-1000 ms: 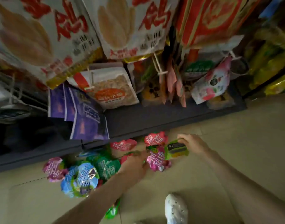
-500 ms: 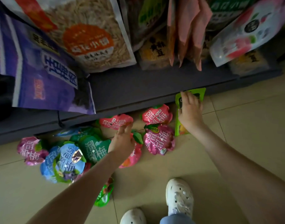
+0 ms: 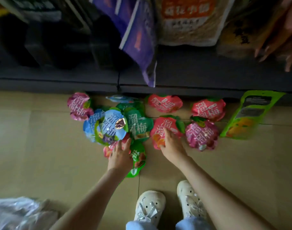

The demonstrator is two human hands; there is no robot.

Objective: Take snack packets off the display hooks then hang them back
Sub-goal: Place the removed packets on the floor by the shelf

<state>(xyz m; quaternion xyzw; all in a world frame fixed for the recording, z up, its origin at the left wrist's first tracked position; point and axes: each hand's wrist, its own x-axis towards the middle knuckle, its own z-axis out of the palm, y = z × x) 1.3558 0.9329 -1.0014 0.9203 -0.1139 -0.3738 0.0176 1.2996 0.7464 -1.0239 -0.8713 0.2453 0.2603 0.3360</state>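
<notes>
Several round snack packets lie on the floor below the shelf: a pink one (image 3: 78, 105), blue ones (image 3: 108, 125), a green one (image 3: 139, 123), two red ones (image 3: 165, 102) (image 3: 208, 109) and a magenta one (image 3: 201, 135). My left hand (image 3: 120, 153) lies with straight fingers on a pink-red packet (image 3: 107, 151) and a lower green packet (image 3: 139, 159). The fingers of my right hand (image 3: 171, 144) are stretched out on a red packet (image 3: 166, 125). A flat green pouch (image 3: 251, 113) rests at the right, apart from both hands.
The dark shelf base (image 3: 191, 77) runs across just behind the packets. A purple bag (image 3: 140, 39) and a large oat bag (image 3: 188, 20) hang above it. My white shoes (image 3: 150, 206) (image 3: 190, 196) stand on the tiled floor. A clear plastic bag (image 3: 17, 213) lies at bottom left.
My right hand has left the green pouch and moved left onto a red packet. My left hand has shifted down-left onto the lower packets. The view has tilted down toward the floor.
</notes>
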